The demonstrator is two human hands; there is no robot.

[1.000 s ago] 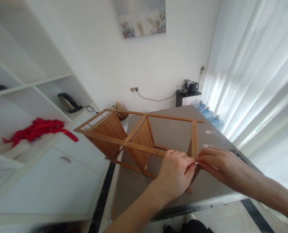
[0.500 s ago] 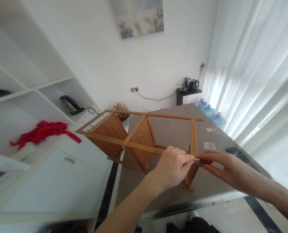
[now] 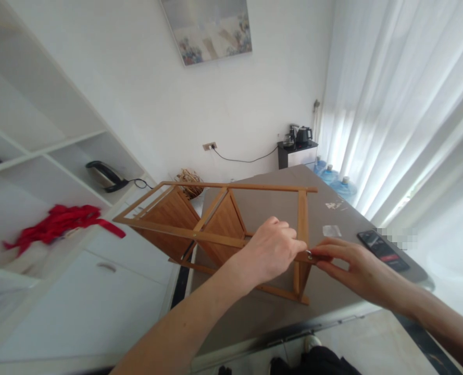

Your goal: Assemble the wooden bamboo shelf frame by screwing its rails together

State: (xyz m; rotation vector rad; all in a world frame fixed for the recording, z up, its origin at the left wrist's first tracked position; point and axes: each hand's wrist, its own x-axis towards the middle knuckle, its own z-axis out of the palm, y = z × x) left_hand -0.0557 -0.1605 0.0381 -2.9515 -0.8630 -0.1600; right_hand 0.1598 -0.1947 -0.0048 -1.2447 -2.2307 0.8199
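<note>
One big grayish table [image 3: 250,322], lower center, has a wooden rack [image 3: 225,219] lying on its side across mid-frame, left end apparently past the edge, so a hard shove could probably topple it. Left hand [image 3: 274,245] is curled, can't tell on what, and blocks part of the rack; right hand [image 3: 342,259] is pinching the rack's right end. Toward frame right: phone [image 3: 383,250], clear packet [image 3: 332,230], scraps [image 3: 335,206]. Tiny metal bit [image 3: 309,254] between the fingertips could drop if a finger slips, imo.

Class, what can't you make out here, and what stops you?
In the head view:
Shiny piece: too small to identify.
Wooden frame: rail partly hidden by the left hand.
Wall picture: top cut off by the upper edge.
Phone: screen details too small and blurred.
</note>
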